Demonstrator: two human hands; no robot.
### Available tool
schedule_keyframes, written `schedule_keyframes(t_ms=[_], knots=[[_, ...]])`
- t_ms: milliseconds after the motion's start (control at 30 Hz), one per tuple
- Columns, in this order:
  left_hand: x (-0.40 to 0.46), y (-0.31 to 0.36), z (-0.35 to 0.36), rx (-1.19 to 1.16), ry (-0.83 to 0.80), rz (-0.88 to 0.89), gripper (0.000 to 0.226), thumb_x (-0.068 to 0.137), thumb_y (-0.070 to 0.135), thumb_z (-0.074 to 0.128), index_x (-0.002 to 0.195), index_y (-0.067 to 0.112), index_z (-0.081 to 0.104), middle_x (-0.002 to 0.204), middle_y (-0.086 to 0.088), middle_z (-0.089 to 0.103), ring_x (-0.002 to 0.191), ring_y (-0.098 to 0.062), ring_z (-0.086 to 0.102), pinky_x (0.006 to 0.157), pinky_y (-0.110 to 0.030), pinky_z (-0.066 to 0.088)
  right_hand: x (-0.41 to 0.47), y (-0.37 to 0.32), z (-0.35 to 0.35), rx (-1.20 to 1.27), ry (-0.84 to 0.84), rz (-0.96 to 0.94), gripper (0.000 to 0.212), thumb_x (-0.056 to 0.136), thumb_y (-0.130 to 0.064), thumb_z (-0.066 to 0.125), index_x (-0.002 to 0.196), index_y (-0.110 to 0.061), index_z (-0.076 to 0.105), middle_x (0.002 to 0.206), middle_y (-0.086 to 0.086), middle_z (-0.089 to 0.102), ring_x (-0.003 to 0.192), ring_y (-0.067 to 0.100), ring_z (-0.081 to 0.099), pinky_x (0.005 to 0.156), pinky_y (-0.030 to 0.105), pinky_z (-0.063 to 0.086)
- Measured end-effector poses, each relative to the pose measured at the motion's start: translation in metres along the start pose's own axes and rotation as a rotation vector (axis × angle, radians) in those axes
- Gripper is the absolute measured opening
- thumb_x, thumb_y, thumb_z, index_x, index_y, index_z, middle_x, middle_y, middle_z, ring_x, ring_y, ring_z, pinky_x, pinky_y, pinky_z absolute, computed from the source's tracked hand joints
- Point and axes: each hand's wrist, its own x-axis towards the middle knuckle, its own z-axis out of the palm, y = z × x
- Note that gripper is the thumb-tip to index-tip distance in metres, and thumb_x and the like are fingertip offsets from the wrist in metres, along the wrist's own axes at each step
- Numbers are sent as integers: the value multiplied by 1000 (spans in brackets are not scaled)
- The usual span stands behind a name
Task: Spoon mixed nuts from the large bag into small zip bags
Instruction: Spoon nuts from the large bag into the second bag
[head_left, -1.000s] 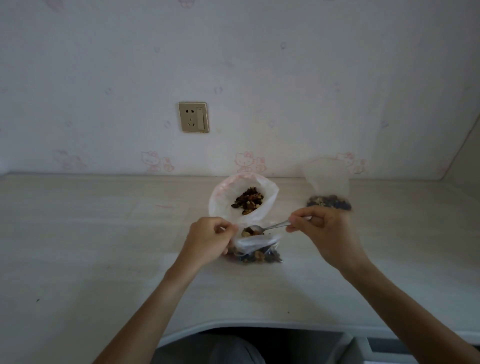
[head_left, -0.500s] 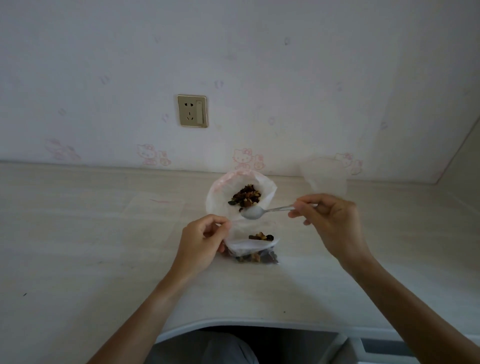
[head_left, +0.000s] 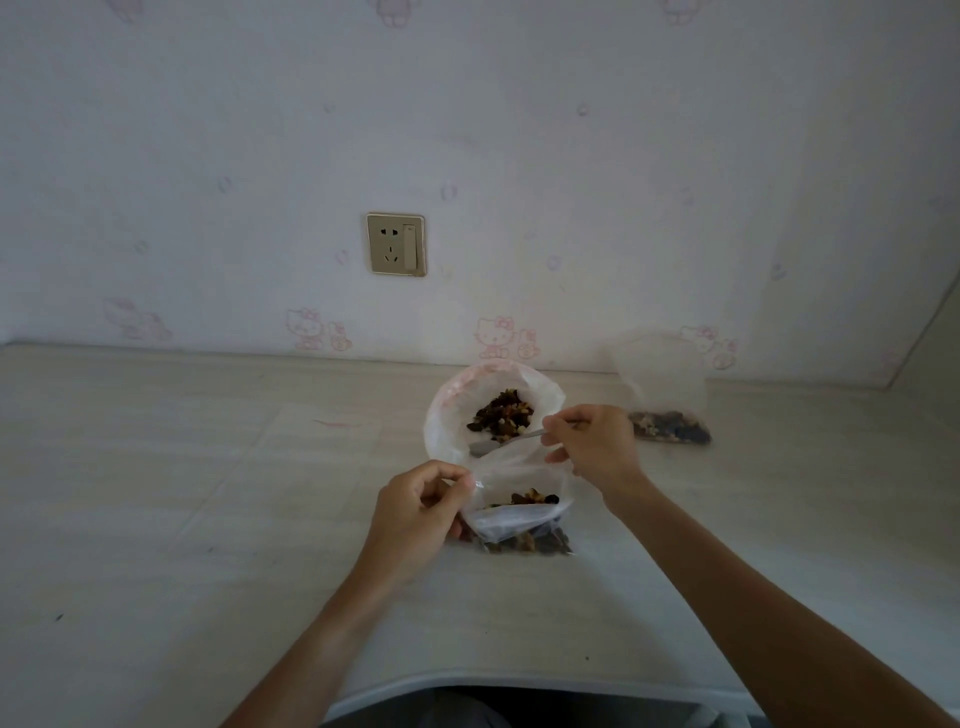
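Note:
The large white bag stands open on the table, with dark mixed nuts inside. In front of it a small clear zip bag holds some nuts; my left hand pinches its left rim and keeps the mouth open. My right hand grips the handle of a metal spoon. The spoon bowl is inside the large bag, at the near edge of the nuts.
A second small zip bag with nuts in its bottom stands at the right, near the wall. A flat empty clear bag lies to the left. A wall socket is above the table. The table's front edge curves near my body.
The spoon tipped its nuts into the small zip bag, then rose and moved back into the large bag. My left hand kept its hold on the small bag's rim.

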Motion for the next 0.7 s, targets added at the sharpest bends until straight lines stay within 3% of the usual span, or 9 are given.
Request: schedule_keyframes(t_ms=[100, 233, 333, 567, 700], knots=[[0, 2, -2, -30, -18, -30, 19, 100, 33, 66, 92, 19, 75, 66, 0, 71, 54, -13, 66, 59, -24, 53, -1, 6, -5, -114, -18, 3, 19, 97, -26, 69, 110, -13, 71, 69, 0, 76, 43, 7, 63, 40, 15, 43], [-1, 7, -6, -48, 10, -123, 41, 102, 49, 55, 87, 16, 74, 64, 1, 70, 47, -11, 58, 44, -17, 41, -7, 6, -25, -210, -4, 6, 35, 100, -36, 62, 129, -17, 57, 69, 1, 76, 44, 13, 67, 39, 15, 42], [2, 7, -14, -35, -5, -245, 41, 104, 49, 52, 90, 18, 75, 61, 3, 67, 43, -11, 52, 37, -22, 37, -18, 7, -44, -183, -54, 109, 33, 101, -41, 61, 121, -17, 52, 68, 1, 76, 47, 16, 67, 38, 21, 41], [3, 29, -10, -119, -219, -448, 41, 97, 51, 64, 97, 12, 77, 76, 0, 75, 57, -10, 63, 45, -23, 43, -53, 15, -58, 59, -568, 384, 44, 101, -42, 59, 110, 0, 71, 98, 19, 78, 64, 24, 66, 47, 28, 46], [4, 43, -9, -191, -303, -506, 32, 90, 42, 75, 107, 16, 79, 98, -5, 80, 77, -12, 71, 58, -23, 50, -61, 12, -49, 258, -573, 414, 35, 100, -32, 63, 109, 0, 72, 100, 19, 76, 69, 23, 69, 47, 28, 46]])
